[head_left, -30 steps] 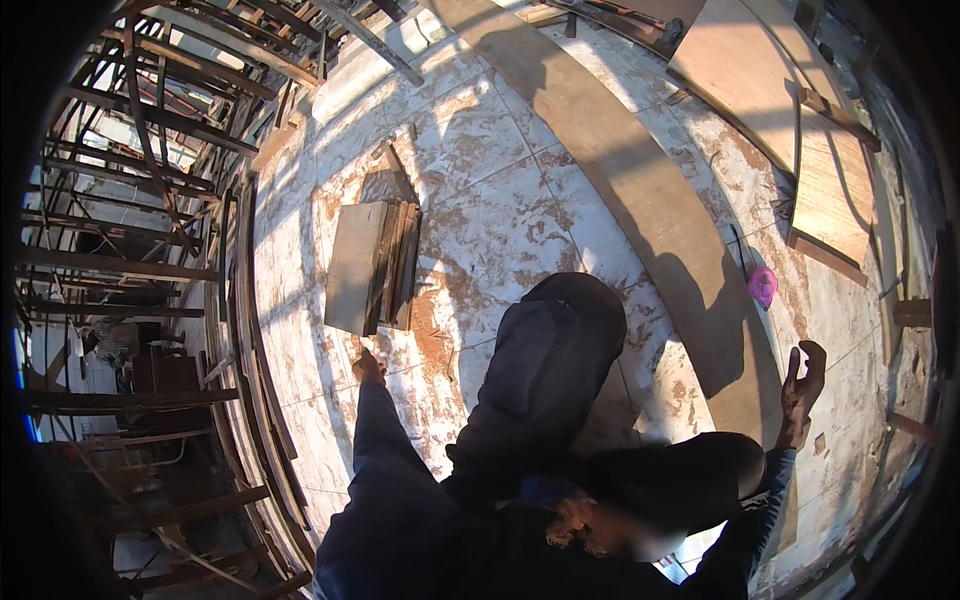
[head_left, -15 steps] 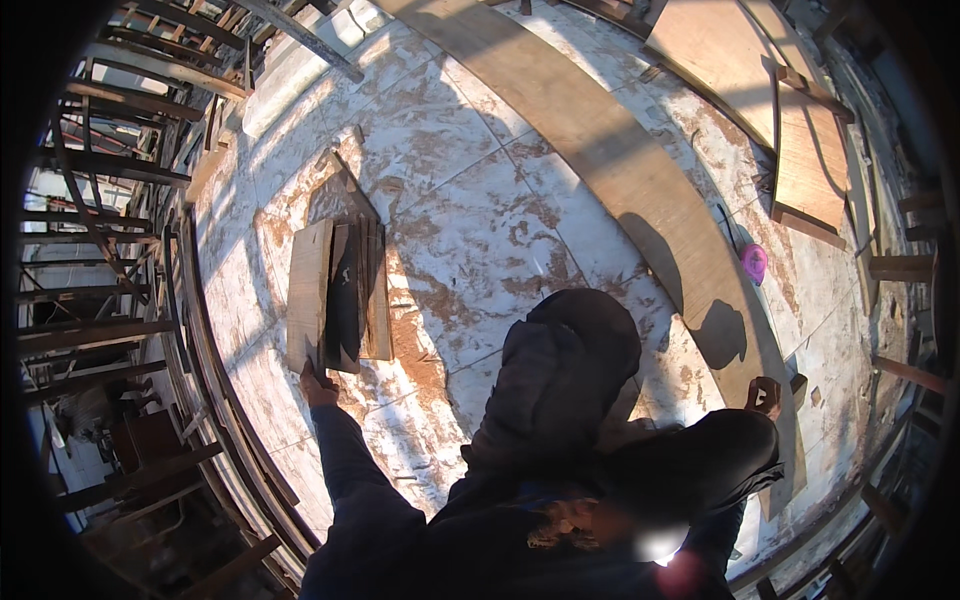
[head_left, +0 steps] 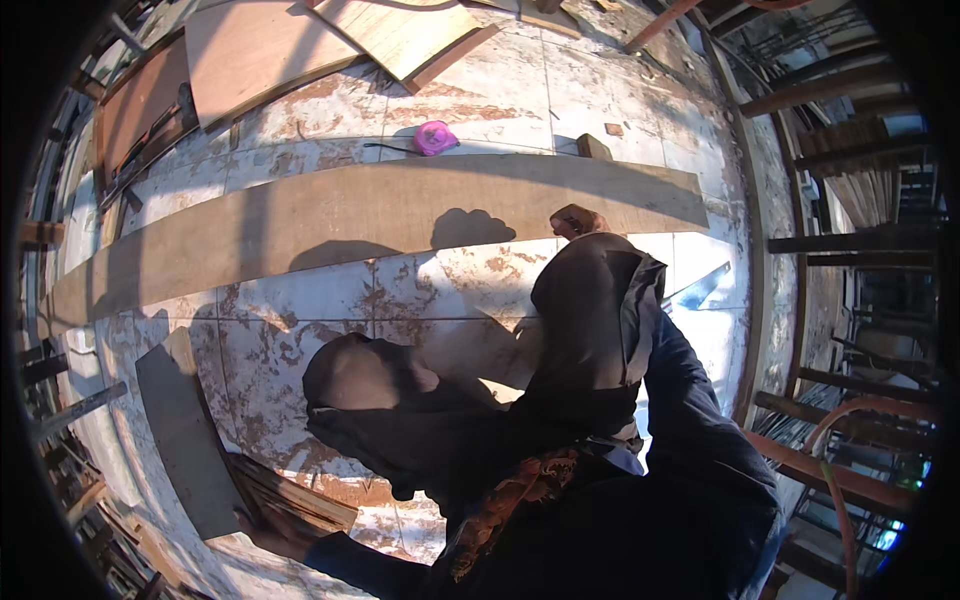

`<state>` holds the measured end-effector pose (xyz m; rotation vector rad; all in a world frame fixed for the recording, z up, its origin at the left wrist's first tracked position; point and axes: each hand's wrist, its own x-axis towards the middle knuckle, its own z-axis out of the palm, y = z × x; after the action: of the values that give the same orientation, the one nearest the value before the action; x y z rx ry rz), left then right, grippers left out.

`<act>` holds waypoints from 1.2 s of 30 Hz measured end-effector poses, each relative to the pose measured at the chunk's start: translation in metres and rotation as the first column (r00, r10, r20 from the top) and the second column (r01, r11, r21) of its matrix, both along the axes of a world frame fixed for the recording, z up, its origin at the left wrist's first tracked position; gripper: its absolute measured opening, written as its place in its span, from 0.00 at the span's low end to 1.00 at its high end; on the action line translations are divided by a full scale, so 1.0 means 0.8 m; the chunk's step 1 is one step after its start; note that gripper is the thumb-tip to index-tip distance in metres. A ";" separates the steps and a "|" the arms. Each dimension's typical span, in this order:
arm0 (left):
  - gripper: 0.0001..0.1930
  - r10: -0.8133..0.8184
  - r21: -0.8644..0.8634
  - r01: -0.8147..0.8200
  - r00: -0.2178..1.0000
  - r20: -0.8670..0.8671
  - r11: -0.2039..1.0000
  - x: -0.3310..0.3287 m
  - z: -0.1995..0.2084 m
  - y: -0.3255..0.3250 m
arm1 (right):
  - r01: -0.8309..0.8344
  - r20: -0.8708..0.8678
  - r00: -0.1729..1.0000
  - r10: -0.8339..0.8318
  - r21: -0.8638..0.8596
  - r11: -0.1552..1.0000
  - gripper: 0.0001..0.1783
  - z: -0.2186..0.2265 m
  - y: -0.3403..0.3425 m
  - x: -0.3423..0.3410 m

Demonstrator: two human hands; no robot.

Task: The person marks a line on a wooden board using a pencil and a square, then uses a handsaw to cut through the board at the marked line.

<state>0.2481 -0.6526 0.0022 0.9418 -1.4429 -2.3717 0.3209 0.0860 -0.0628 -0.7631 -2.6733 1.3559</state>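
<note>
My left hand (head_left: 268, 530) is closed on the near end of a short wooden board (head_left: 185, 440), with the fingers partly in shadow. The board slants away to the far left. Right beside the hand lies a small stack of short planks (head_left: 300, 495) on the floor. My right arm (head_left: 685, 385) reaches forward along the outside of my right knee. The knee and sleeve hide my right hand. A pale bluish blade-like piece (head_left: 703, 288) lies past that sleeve's end. A brown shape, perhaps the front of my foot, shows past the knee on a long board (head_left: 330, 215).
Beyond the long board sit a pink tape measure (head_left: 435, 138) and a small wood block (head_left: 593, 147). Wide plywood sheets (head_left: 265, 50) lie at the far left, near dark tools. Timber racks (head_left: 860, 245) line the right. Reddish dust marks the tiled floor (head_left: 480, 105).
My view has swung to the right, so everything appears turned. The short board in my left hand has come apart from the stack's side and now slants beyond it.
</note>
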 end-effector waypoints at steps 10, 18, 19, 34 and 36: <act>0.22 -0.784 0.177 0.859 0.510 -0.353 0.480 -0.265 0.079 0.493 | 0.278 -0.089 0.921 -0.379 -0.533 0.800 0.39 0.106 -0.008 0.085; 0.31 -0.953 0.021 0.997 -0.062 -0.297 -0.072 -0.109 0.108 0.805 | 0.150 -0.067 0.531 -0.845 -0.974 0.171 0.55 0.042 0.094 0.153; 0.30 -0.964 -0.034 0.991 -0.131 -0.231 -0.126 -0.104 0.107 0.829 | 0.051 -0.047 0.390 -0.920 -0.996 0.073 0.51 0.032 0.109 0.146; 0.43 -0.903 -0.868 0.304 0.054 0.426 -0.392 0.093 -0.143 1.027 | 0.942 -0.227 0.236 -0.945 -0.184 0.280 0.19 -0.128 0.341 0.367; 0.45 -0.849 -0.799 0.299 -0.083 0.522 -0.521 0.105 -0.141 1.024 | 0.932 -0.238 0.335 -0.911 -0.053 0.357 0.21 -0.137 0.355 0.381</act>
<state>0.3321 0.1668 -0.1108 -1.7110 -3.0249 -0.8342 0.6257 0.3703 -0.1725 -1.6319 -1.4908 0.8488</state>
